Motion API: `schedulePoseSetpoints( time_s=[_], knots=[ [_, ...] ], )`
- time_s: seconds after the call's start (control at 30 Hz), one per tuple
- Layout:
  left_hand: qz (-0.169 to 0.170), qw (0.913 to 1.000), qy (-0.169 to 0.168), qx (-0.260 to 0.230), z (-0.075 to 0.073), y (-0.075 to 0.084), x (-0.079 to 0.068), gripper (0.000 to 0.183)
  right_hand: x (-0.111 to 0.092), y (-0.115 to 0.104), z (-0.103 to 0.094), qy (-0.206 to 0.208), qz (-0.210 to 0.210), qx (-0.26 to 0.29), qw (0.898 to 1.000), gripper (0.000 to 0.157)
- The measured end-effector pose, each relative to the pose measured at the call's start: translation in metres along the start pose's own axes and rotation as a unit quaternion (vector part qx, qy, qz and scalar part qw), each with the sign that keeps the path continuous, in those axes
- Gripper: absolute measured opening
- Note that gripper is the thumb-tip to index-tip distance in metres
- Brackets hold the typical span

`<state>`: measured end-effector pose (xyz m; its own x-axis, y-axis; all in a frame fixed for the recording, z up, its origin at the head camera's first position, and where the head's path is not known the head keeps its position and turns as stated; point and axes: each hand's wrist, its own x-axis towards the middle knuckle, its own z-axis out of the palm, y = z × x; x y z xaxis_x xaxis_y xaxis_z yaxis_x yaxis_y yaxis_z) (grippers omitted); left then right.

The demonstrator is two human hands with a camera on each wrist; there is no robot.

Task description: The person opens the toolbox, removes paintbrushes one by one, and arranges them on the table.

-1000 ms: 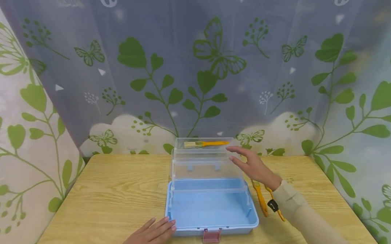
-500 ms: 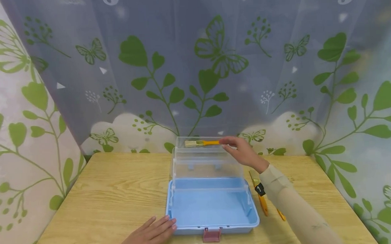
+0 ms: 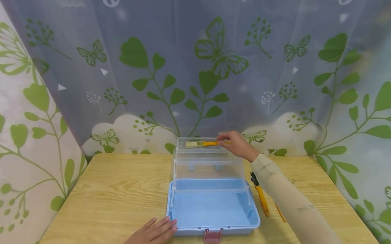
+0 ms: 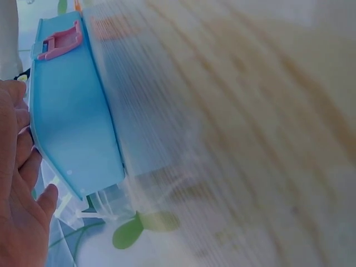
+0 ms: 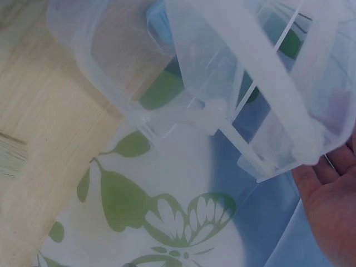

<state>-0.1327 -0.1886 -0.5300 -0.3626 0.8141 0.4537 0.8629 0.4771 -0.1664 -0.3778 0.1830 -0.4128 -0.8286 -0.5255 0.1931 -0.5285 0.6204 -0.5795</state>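
A light-blue plastic box (image 3: 226, 228) stands with its clear lid (image 3: 205, 170) raised at the back. In the upper clear tray (image 3: 200, 150) lies a paintbrush (image 3: 192, 144) with pale bristles and an orange handle. My left hand (image 3: 151, 235) rests on the box's front left corner, fingers extended; the left wrist view shows them along the rim of the box (image 4: 72, 122). At the tray's right end, my right hand (image 3: 239, 145) has fingers at the brush handle. The right wrist view has that hand (image 5: 336, 203) partly behind the clear tray (image 5: 267, 67); whether it grips handle or tray is hidden.
Right of the box, an orange-handled brush (image 3: 262, 202) and another orange handle (image 3: 280, 213) lie on the wooden table (image 3: 126, 187), partly under the right sleeve (image 3: 292, 198). A pink latch (image 3: 212, 236) hangs at the box front. Patterned curtains (image 3: 166, 65) surround the table.
My right hand has moved left to the end of the brush handle in the tray, its finger gap narrowing. The brush lies in the same spot. My left hand has stayed on the corner.
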Motion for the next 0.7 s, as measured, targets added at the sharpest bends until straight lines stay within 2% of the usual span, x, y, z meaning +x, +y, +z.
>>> schedulePoseSetpoints(
  time_s=[0.3,0.7],
  knots=[
    [-0.001,1.0000,0.009,0.004,0.002,0.000,-0.001,0.079,0.010,-0.003,0.005,-0.041,0.018,-0.066,0.997,0.033],
    [-0.004,1.0000,0.007,-0.001,0.002,0.000,0.000,0.077,0.013,-0.003,0.005,-0.053,0.016,-0.079,0.995,0.025]
  ],
)
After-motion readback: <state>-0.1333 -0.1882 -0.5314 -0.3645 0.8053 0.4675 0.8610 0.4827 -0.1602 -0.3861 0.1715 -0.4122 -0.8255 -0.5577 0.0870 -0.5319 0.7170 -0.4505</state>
